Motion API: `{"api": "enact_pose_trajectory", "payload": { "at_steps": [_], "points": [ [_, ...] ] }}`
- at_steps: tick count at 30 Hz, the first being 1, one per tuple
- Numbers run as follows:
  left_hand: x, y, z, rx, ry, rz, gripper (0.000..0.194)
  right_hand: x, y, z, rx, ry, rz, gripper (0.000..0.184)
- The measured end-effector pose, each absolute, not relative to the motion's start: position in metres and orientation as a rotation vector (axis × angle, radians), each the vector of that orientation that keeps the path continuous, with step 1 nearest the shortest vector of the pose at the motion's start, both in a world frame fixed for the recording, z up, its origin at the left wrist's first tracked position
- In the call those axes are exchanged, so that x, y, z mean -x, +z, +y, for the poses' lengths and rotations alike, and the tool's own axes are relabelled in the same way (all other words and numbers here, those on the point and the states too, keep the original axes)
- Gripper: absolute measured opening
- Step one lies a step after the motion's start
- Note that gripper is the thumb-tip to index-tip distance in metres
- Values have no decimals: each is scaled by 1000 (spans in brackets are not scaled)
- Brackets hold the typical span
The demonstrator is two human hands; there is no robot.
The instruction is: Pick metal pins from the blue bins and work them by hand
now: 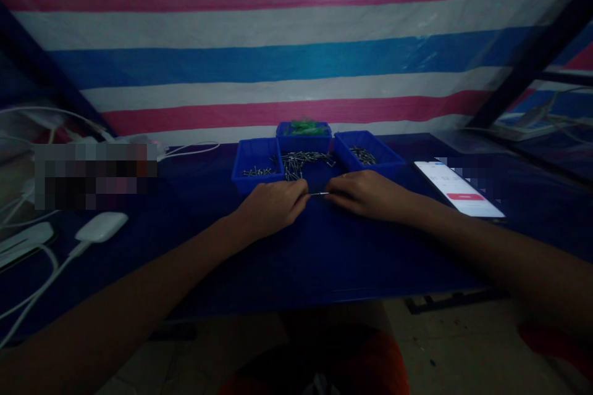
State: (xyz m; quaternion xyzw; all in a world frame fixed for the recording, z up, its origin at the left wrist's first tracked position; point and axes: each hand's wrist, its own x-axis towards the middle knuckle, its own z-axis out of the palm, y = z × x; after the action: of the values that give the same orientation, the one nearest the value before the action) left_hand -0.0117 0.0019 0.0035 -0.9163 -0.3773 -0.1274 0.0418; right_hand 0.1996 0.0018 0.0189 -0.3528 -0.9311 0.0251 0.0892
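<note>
Both hands meet over the table's middle, pinching opposite ends of one thin, silvery metal rod (319,194). My left hand (277,202) is closed on its left end, and my right hand (356,190) on its right end. The rod lies level between them; the fingers cover its tips, so its exact kind cannot be seen. Just beyond the hands, a pile of slim metal pieces (303,159) lies on the table. A blue bin (258,182) at left and another blue bin (393,163) at right hold similar small metal pieces.
A third blue bin (303,141) at the back holds green pieces (306,128). A lit phone (458,188) lies right of my right forearm. White cables and a white charger (102,226) are at left. A striped sheet (296,62) hangs behind the blue table (324,265).
</note>
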Motion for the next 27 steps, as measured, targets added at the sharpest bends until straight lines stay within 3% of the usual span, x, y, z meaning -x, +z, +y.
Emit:
{"api": "enact_pose_trajectory", "payload": {
  "at_steps": [19, 27],
  "points": [
    [13, 0, 4, 2812, -405, -1121, 16, -200, 18, 1, 1045, 129, -2741, 9],
    [12, 3, 3, 2744, -382, -1185, 19, -201, 19, 0, 981, 120, -2718, 13]
  ]
}}
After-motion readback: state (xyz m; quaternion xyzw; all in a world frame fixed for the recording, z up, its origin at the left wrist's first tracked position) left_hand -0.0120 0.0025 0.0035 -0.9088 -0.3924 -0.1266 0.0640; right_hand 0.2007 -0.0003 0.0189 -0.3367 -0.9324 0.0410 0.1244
